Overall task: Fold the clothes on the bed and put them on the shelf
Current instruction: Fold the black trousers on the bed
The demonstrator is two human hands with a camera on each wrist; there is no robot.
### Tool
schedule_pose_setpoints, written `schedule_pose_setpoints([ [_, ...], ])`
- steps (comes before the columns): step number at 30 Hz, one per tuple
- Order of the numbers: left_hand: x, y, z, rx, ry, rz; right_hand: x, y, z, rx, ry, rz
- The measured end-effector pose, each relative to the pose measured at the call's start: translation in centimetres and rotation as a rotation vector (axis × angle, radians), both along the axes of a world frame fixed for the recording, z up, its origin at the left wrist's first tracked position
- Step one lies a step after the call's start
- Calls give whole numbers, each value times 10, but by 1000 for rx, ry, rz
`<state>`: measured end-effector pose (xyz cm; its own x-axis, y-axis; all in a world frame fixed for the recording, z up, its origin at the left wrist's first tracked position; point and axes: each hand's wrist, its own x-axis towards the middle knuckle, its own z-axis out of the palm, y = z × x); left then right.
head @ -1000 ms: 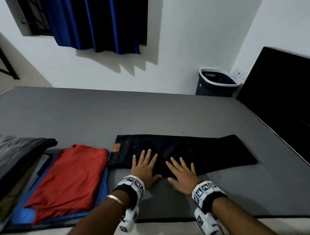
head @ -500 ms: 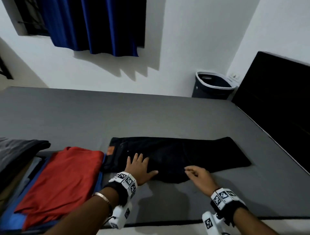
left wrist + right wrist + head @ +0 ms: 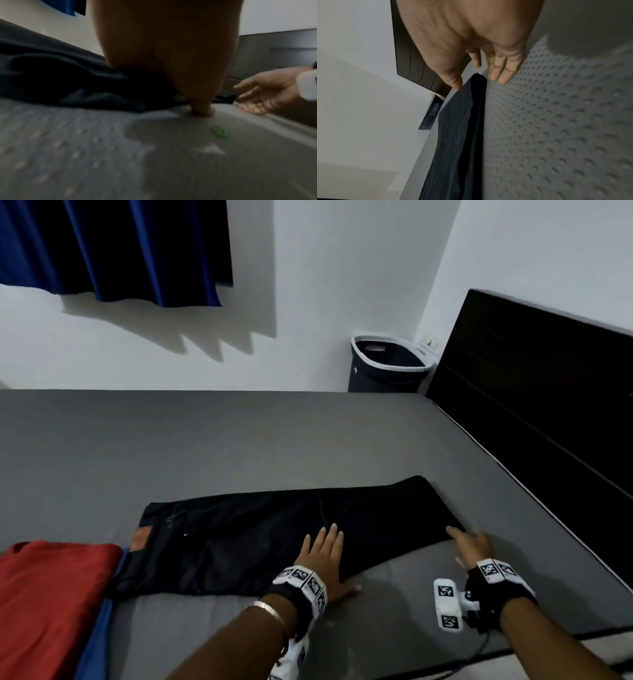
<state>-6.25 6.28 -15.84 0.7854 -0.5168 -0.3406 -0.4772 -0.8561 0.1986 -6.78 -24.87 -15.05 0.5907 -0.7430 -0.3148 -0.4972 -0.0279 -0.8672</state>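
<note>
left hand (image 3: 322, 559) spread flat pinning the black jeans (image 3: 274, 539) mid-leg, right hand (image 3: 471, 546) open, reaching the hem to fold

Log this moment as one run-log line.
step: folding black trousers on bed | left hand: flat on trousers | right hand: open at hem end | red garment: folded

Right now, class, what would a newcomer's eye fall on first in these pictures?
Dark trousers lie lengthwise across the grey bed, with the left hand flat on their middle and the right hand at the leg end. A red garment lies at the left, and a blue curtain hangs above.
</note>
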Motion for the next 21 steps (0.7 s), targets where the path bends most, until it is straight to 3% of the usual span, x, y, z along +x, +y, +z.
schedule_pose_setpoints([
  [14, -4, 2, -13, -84, -17, 18, 22, 5, 13, 102, -1, -8],
  [18, -5, 2, -12, -79, 19, 27, 22, 18, 30, 249, -181, -41],
  [21, 0, 5, -5, -183, 123, 80, 22, 31, 57, 266, -327, -22],
])
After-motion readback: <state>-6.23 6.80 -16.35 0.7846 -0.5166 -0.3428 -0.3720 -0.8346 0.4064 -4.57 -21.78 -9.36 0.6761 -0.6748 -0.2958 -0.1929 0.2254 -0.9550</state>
